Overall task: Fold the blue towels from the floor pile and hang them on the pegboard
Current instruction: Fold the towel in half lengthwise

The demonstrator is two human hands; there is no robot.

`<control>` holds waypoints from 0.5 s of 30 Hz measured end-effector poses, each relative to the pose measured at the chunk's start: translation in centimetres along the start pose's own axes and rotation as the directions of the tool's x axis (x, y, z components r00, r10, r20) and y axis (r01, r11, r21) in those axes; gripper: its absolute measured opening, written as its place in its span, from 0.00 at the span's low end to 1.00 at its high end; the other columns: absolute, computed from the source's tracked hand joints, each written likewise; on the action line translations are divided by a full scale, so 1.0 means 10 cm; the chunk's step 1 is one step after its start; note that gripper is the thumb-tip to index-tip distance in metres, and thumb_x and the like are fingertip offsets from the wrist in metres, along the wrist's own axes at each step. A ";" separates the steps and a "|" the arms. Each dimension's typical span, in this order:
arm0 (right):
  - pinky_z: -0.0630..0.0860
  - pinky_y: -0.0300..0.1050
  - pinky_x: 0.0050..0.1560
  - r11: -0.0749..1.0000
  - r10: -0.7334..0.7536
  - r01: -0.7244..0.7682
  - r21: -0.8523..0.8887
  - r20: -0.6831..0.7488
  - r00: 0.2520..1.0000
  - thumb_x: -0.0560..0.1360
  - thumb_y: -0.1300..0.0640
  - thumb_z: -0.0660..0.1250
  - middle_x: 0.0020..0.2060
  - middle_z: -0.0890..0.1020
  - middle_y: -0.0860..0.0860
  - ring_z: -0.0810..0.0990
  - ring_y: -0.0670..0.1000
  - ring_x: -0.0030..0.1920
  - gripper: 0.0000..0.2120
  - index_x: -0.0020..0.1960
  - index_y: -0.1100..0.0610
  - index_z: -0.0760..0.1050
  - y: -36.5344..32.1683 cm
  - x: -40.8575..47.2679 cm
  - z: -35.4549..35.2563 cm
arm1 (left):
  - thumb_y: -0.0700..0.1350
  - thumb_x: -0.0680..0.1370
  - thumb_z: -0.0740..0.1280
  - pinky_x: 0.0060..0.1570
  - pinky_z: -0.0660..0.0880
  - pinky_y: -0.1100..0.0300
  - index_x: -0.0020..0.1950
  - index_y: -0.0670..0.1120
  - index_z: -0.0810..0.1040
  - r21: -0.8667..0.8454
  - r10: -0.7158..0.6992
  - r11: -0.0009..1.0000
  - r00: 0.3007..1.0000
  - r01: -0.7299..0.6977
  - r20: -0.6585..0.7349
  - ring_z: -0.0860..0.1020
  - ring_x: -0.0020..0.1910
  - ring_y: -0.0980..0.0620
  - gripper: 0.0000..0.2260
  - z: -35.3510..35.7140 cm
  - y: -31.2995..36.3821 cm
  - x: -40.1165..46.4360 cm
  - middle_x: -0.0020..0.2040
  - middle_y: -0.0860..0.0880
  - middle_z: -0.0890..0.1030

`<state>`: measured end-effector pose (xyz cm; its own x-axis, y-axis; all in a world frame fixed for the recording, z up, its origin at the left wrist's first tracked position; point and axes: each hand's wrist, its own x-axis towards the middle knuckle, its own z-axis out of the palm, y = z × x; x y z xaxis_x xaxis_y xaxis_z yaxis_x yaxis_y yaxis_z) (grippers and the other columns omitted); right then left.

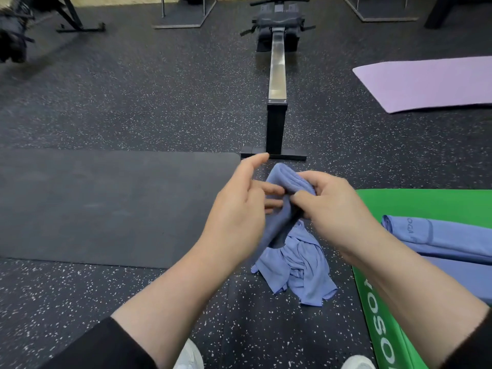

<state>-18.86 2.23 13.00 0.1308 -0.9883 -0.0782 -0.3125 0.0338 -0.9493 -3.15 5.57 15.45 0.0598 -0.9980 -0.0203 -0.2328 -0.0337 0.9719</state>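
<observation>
Both hands grasp one soft blue cloth towel [279, 209] above the speckled black rubber floor [159, 102], the left hand [239, 209] with its index finger raised, the right hand [332, 206] pinching its folded top.

Open floor [149, 83] left of rowing machine [277, 75]

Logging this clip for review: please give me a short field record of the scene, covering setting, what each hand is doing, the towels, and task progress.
setting: gym floor, rowing machine ahead
left hand: fingers on held towel, index finger lifted
right hand: pinching the held towel's folded edge
floor pile: crumpled blue towels below the hands
folded towels: on green mat, right
other mats: black mat left, purple mat far right
pegboard: not in view
progress: folding under way, nothing hung in view
</observation>
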 end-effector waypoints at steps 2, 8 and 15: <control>0.73 0.45 0.38 0.999 -0.002 0.000 -0.037 -0.055 0.998 0.73 0.64 0.62 0.30 0.79 0.44 0.73 0.45 0.32 0.12 0.46 0.52 0.83 -0.01 0.03 -0.02 | 0.38 0.80 0.60 0.54 0.78 0.62 0.67 0.58 0.71 0.103 0.029 0.994 0.997 -0.022 -0.068 0.82 0.45 0.58 0.19 -0.06 -0.04 0.07 0.46 0.55 0.83; 0.73 0.38 0.39 0.998 -0.031 0.024 0.061 0.106 0.994 0.77 0.64 0.63 0.36 0.84 0.41 0.77 0.40 0.35 0.12 0.51 0.52 0.83 -0.17 -0.01 -0.16 | 0.53 0.78 0.71 0.38 0.69 0.68 0.45 0.49 0.80 0.337 -0.006 0.940 0.985 -0.053 0.170 0.75 0.36 0.64 0.08 -0.17 -0.18 0.10 0.38 0.59 0.81; 0.75 0.42 0.43 0.973 -0.168 0.188 -0.137 0.144 0.975 0.76 0.56 0.73 0.42 0.85 0.49 0.78 0.41 0.39 0.02 0.48 0.52 0.83 -0.25 -0.05 -0.23 | 0.49 0.73 0.76 0.58 0.78 0.45 0.54 0.49 0.80 0.128 -0.098 0.990 0.940 0.058 0.328 0.84 0.53 0.49 0.12 -0.15 -0.26 0.05 0.50 0.48 0.86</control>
<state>-20.32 2.29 16.14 0.3157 -0.9480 0.0398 -0.4081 -0.1736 -0.8963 -1.10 5.28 13.28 -0.2394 -0.9519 -0.1911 -0.3517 -0.0985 0.9309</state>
